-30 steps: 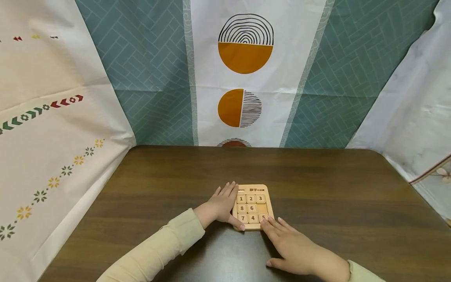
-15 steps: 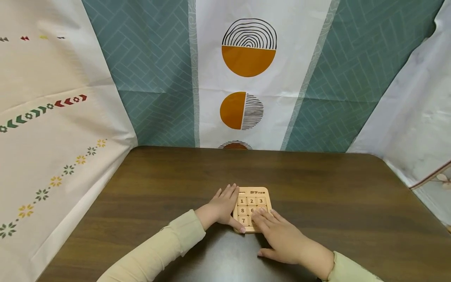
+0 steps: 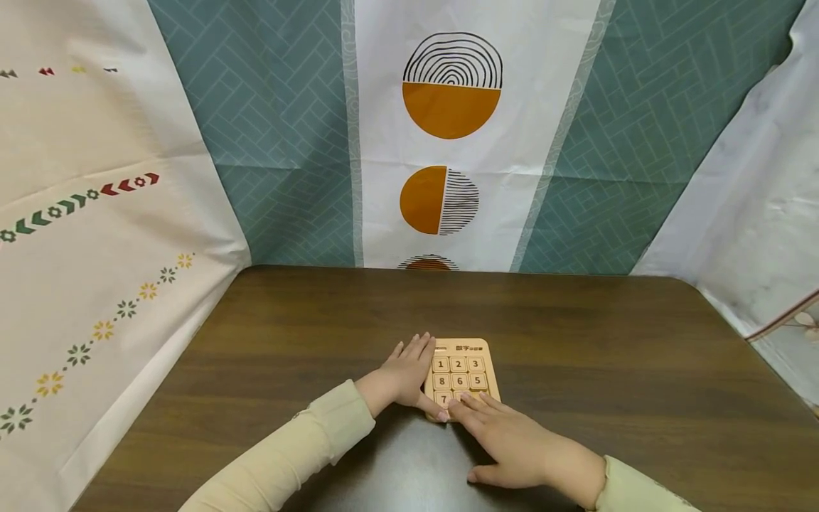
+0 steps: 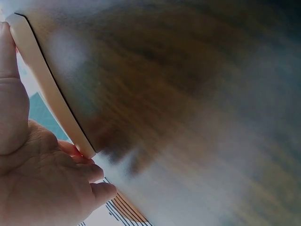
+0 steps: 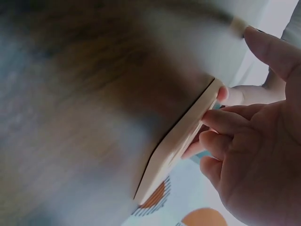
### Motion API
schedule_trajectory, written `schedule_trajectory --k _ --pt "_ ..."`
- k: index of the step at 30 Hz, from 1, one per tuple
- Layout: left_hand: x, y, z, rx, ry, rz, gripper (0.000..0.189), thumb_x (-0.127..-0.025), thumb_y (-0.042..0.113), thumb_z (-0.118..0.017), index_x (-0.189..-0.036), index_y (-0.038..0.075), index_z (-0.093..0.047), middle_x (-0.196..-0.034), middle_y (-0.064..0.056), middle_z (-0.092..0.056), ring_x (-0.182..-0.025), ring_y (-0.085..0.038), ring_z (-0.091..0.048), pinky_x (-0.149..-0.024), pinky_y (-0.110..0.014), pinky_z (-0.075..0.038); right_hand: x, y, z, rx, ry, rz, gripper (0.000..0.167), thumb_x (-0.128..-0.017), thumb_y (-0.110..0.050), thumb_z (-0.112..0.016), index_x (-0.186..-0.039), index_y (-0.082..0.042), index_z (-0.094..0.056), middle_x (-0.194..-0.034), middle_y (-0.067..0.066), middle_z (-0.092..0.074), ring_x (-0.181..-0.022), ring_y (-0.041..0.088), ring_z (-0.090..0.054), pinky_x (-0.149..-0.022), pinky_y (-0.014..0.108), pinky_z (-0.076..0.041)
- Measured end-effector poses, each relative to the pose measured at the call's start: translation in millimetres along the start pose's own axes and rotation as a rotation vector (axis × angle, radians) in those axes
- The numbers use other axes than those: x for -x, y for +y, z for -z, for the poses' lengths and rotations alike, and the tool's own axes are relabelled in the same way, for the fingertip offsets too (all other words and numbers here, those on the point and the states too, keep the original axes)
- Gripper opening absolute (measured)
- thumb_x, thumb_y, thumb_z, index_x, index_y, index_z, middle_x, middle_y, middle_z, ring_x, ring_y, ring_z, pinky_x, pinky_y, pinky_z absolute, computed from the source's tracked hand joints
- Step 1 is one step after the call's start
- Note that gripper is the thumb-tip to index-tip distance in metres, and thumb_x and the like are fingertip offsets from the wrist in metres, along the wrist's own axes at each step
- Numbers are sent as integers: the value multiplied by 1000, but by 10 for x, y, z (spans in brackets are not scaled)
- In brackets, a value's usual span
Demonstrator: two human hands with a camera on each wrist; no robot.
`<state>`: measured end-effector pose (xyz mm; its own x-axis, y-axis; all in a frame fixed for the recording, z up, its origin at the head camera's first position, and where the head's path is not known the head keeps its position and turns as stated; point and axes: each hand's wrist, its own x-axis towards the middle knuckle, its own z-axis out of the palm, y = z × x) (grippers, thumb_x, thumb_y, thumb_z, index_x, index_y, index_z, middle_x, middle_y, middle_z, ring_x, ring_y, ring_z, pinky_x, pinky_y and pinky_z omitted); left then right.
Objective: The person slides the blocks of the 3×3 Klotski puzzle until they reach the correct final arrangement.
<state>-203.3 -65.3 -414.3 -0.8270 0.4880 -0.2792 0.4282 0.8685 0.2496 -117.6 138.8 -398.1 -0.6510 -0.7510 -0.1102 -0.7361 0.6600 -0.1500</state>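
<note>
A wooden number slide puzzle (image 3: pixel 459 372) lies flat on the table. Its top row reads 1, 2, 3 and the middle row 8, 6, 5; a 7 shows at the lower left. The left hand (image 3: pixel 404 373) holds its left side, thumb at the near corner and fingers reaching to the far one; the left wrist view has the board's edge (image 4: pixel 51 89) between them. Extended fingers of the right hand (image 3: pixel 515 442) touch the bottom row and cover part of it, their tips over the board's edge (image 5: pixel 181 134) in the right wrist view.
The dark brown wooden table (image 3: pixel 320 313) extends round the puzzle on all sides. Behind it hangs a teal and white patterned cloth (image 3: pixel 281 142). Pale cloths (image 3: pixel 115 235) drape at left and right.
The 5 tile has moved up from the bottom right to the middle row's right end. The right fingers went up over the tiles, then down to the bottom row. The left hand keeps its place.
</note>
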Motion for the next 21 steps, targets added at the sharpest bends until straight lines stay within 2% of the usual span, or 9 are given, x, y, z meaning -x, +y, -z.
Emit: schedule_trajectory --k 11,18,21 --pt "-6 -8 -2 -1 0 -3 128 -63 68 -74 -153 4 -8 -160 -13 -6 -148 -27 -7 -118 -46 -13 156 112 46 -57 -2 -43 79 -84 -43 -68 -143 0 -39 -146 15 -43 -138 32 -36 -110 51 -29" --pt "9 -6 2 -2 5 -10 127 -64 66 -75 -153 3 -10 -160 -14 -8 -147 -28 -9 -118 -47 -14 32 48 39 -16 69 54 76 -84 -41 -69 -142 -2 -40 -145 13 -45 -136 32 -38 -108 50 -33" --pt "11 -9 3 -13 17 -15 126 -64 63 -78 -152 2 -12 -160 -14 -10 -147 -28 -10 -118 -46 -15 -67 10 27 -9 61 76 76 -83 -41 -69 -143 -4 -39 -146 11 -45 -137 30 -38 -109 49 -32"
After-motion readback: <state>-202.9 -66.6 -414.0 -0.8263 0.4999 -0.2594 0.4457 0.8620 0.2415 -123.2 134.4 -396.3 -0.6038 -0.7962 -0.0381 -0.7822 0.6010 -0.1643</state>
